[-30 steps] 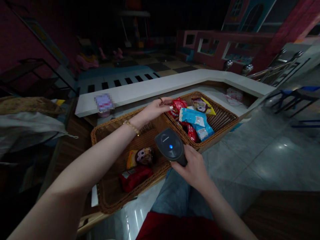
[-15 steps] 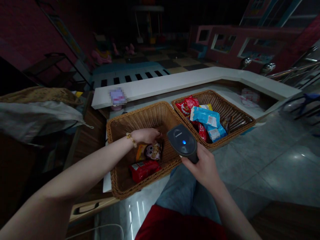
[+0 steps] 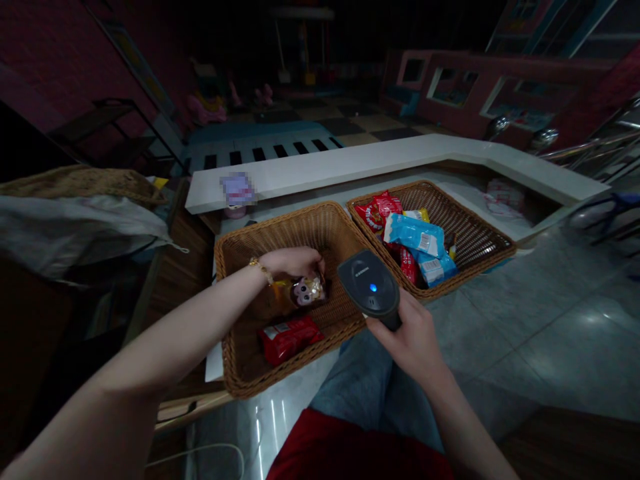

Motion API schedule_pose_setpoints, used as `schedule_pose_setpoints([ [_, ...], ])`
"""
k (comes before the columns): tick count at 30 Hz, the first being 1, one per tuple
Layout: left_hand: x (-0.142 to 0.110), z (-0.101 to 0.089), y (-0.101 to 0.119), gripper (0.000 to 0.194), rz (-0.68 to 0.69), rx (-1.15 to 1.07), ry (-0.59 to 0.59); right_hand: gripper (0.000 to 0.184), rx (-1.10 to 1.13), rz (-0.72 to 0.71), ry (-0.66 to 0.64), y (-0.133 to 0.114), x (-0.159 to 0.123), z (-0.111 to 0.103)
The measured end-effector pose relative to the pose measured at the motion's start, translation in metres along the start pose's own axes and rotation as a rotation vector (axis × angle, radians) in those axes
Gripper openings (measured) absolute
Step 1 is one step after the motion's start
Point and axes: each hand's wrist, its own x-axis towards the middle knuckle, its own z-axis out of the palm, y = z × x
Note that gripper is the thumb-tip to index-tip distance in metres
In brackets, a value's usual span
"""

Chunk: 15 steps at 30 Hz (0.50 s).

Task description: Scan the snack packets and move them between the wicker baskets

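A handheld scanner (image 3: 369, 283), its blue light (image 3: 373, 288) lit, was held by the handle in the right hand (image 3: 410, 327), the fingers wrapped round it, apparently so that the broad head was left uncovered above the adjoining basket rims. The cartoon-faced packet (image 3: 307, 292) was reached from above by the left hand (image 3: 293, 262) inside the left wicker basket (image 3: 310, 223). The left fingers were curled at the packet's far side, perhaps because an edge is more easily pinched; whether it was actually gripped could not be told, the fingertips being partly hidden. A red packet (image 3: 291, 339) was seen nearer the body, touched by neither hand. The baskets were set side by side in front of a white ledge (image 3: 340, 163), presumably so that both could be reached from one spot. Counted were one scanner, two baskets and two packets in the left one; in the right wicker basket (image 3: 475, 247), two blue packets (image 3: 414, 233), at least two red ones (image 3: 373, 215) and one partly covered yellow packet (image 3: 419, 215) were made out.
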Motion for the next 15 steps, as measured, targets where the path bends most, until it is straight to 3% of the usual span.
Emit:
schedule_pose_setpoints([
  [5, -0.013, -0.023, 0.003, 0.021, 0.102, 0.029, 0.383, 0.007, 0.002, -0.014, 0.009, 0.001, 0.0, 0.001],
  [7, -0.014, -0.023, 0.004, 0.019, 0.135, 0.049, 0.448, 0.007, 0.001, -0.019, 0.006, 0.0, 0.0, 0.001],
  [10, -0.011, -0.014, 0.005, 0.024, 0.13, 0.011, 0.374, 0.008, -0.012, -0.013, -0.001, 0.0, 0.0, 0.0],
  [15, -0.002, 0.003, -0.003, 0.039, 0.188, -0.201, -0.003, 0.008, -0.024, -0.015, -0.002, 0.001, 0.0, 0.0],
])
